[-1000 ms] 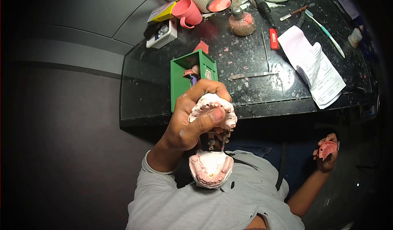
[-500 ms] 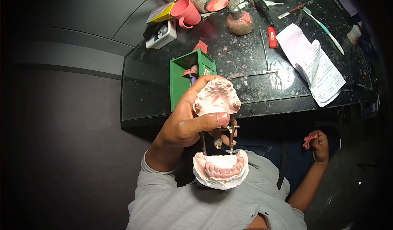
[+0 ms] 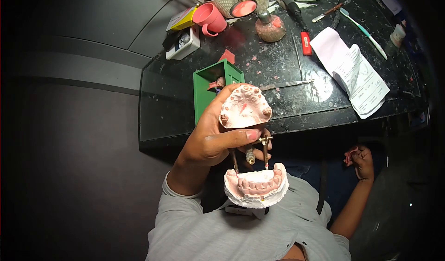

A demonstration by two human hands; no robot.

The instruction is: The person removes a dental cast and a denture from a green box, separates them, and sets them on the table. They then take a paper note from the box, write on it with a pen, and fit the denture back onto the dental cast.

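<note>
My left hand (image 3: 211, 138) grips a hinged dental articulator (image 3: 265, 146) in front of my chest, its thumb across the metal frame. The articulator hangs wide apart. Its upper plaster cast (image 3: 245, 112) lies tipped back against the fingers, showing the palate and a few tooth stumps. The lower plaster cast (image 3: 257, 186), with a row of teeth on a white base, faces me below. Off to the right and lower than the bench edge, my right hand (image 3: 365, 164) is closed on a thin curved pink piece (image 3: 350, 155), which looks like a wax denture base.
On the speckled black bench (image 3: 167, 108) stand a green box (image 3: 204, 94), a pink mug (image 3: 209, 19) and a glass burner bottle (image 3: 270, 29). A metal spatula (image 3: 287, 83), a red-handled tool (image 3: 306, 43), papers (image 3: 366, 94) and a toothbrush (image 3: 364, 32) lie farther right.
The articulator has turned slightly in my left hand; its lower cast has moved up and a little right. My right hand still holds the pink piece, almost in the same place.
</note>
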